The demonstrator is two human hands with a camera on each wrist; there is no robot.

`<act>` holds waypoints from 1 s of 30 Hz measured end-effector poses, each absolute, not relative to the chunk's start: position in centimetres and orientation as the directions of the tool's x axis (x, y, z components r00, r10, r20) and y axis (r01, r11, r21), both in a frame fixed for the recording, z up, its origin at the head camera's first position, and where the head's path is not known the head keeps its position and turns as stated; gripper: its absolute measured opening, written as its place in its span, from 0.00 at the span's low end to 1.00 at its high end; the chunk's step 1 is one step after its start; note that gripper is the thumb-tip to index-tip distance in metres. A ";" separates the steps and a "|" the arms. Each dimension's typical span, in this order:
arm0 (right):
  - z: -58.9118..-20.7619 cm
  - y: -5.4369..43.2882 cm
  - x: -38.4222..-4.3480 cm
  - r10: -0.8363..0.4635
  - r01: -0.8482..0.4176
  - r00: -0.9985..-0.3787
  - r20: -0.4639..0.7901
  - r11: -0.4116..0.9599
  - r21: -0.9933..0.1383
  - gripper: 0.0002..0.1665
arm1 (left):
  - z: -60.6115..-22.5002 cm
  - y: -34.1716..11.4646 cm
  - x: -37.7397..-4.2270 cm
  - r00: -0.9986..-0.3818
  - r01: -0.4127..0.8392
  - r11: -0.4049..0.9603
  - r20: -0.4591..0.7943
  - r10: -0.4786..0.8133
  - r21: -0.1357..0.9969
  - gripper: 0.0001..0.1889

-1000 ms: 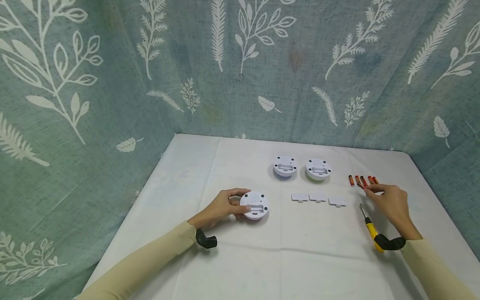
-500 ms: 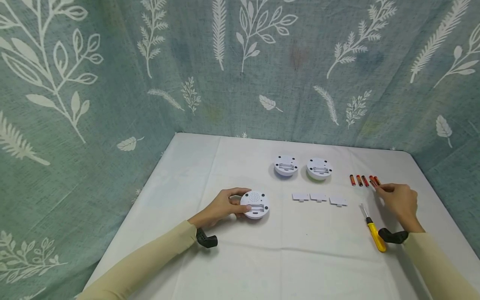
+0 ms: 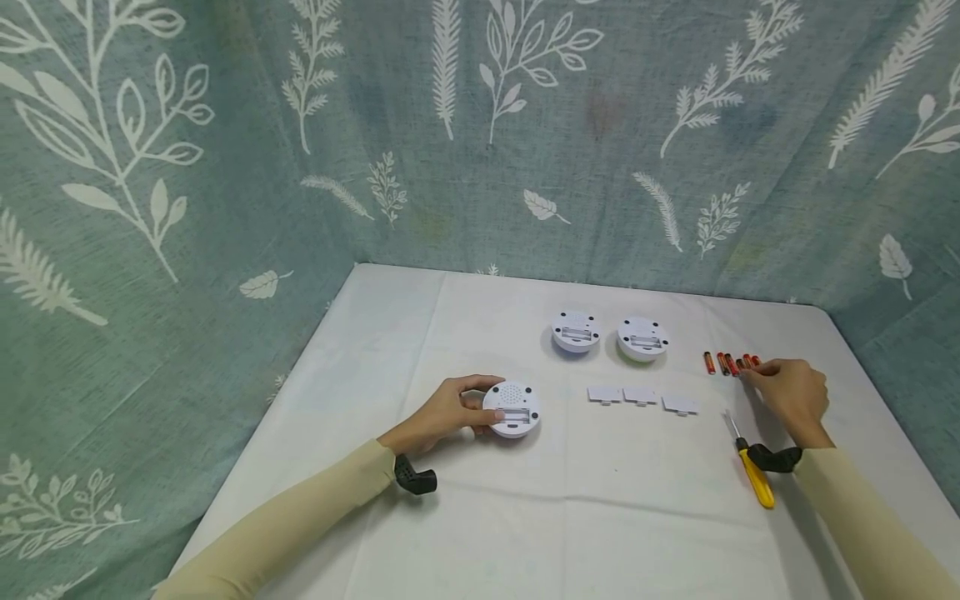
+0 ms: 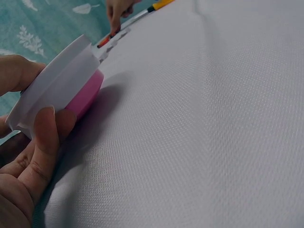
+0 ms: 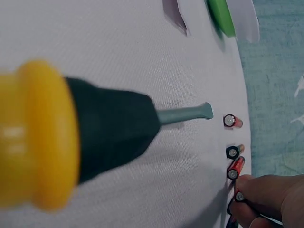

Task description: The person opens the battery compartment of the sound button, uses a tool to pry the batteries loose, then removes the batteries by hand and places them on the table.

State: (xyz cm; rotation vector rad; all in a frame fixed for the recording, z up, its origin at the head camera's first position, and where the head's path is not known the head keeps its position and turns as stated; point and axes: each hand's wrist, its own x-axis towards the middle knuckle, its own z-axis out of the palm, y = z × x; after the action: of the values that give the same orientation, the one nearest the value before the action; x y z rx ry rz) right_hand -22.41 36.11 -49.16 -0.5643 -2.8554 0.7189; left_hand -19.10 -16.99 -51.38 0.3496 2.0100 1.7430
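Observation:
My left hand [image 3: 444,410] grips a round white device [image 3: 512,393], its underside up and an open battery compartment showing. In the left wrist view the device [image 4: 59,78] is tilted, with a pink lower part near the cloth. At the right, my right hand [image 3: 797,393] pinches a small red-and-black battery [image 5: 239,196] between thumb and fingers, low over the table. More batteries [image 3: 709,362] lie in a loose row beside those fingers. Part of the row is hidden by the hand in the right wrist view.
Two similar devices, one bluish [image 3: 576,333] and one green-based [image 3: 642,340], sit upside down at the back. Several white battery covers, such as this cover [image 3: 604,395], lie in front of them. A yellow-handled screwdriver [image 3: 756,479] lies by my right wrist.
My right hand has moved right along the battery row with the pinched battery, then slightly back left. The left hand and its device stay in place.

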 end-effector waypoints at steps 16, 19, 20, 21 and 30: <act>-48.3 33.8 -21.8 0.269 0.141 -0.949 0.164 0.828 -0.543 0.24 | -51.2 -17.1 -19.3 -0.852 -0.093 0.196 -0.180 0.492 0.976 0.37; -47.9 32.1 -21.4 0.169 0.031 -0.961 0.218 0.852 -0.522 0.23 | -51.2 -17.2 -19.4 -0.845 -0.088 0.194 -0.177 0.505 0.977 0.38; -47.8 31.6 -21.2 0.130 -0.010 -0.963 0.234 0.858 -0.514 0.22 | -51.1 -17.3 -19.4 -0.841 -0.087 0.195 -0.177 0.511 0.977 0.39; -47.7 31.0 -21.2 0.091 -0.047 -0.965 0.247 0.864 -0.502 0.22 | -51.2 -17.3 -19.4 -0.838 -0.086 0.195 -0.177 0.516 0.977 0.40; -47.4 24.3 -20.2 -0.134 -0.255 -0.959 0.250 0.796 -0.548 0.23 | -51.2 -17.5 -19.3 -0.828 -0.063 0.209 -0.168 0.534 0.976 0.47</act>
State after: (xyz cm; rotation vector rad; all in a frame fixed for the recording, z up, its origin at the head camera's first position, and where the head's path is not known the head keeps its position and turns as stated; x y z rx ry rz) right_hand -20.17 24.26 -47.39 0.3053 -2.7866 0.8923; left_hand -19.26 -17.46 -51.15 0.4357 2.0128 1.6600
